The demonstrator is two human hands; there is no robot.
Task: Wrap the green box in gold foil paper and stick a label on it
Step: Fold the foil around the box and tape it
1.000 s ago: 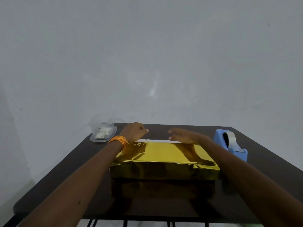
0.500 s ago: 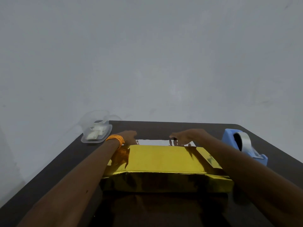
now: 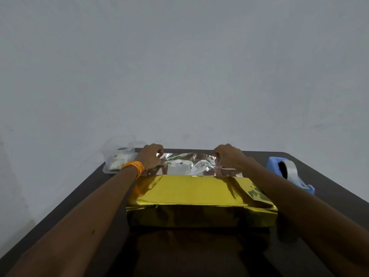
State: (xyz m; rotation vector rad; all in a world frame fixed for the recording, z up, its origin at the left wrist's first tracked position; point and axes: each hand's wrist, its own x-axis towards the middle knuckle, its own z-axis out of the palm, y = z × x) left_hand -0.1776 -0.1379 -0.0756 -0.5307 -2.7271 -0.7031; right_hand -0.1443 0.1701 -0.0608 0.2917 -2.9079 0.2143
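Observation:
The box (image 3: 199, 198) lies in the middle of the dark table (image 3: 83, 196), its top and near side covered in gold foil paper; no green shows. Behind it the far flap of the foil (image 3: 189, 163) stands lifted, its silver underside facing me. My left hand (image 3: 150, 158), with an orange band at the wrist, grips the flap's left end. My right hand (image 3: 229, 157) grips the right end of the same edge. Both arms reach over the box's ends.
A clear plastic container (image 3: 119, 158) with small pieces inside, maybe labels, sits at the table's far left corner. A blue tape dispenser (image 3: 289, 174) stands to the right of the box. A plain wall rises just behind the table.
Both hands have taken hold of the foil's far edge and raised it, so the silver underside now shows. The view has moved closer to the box.

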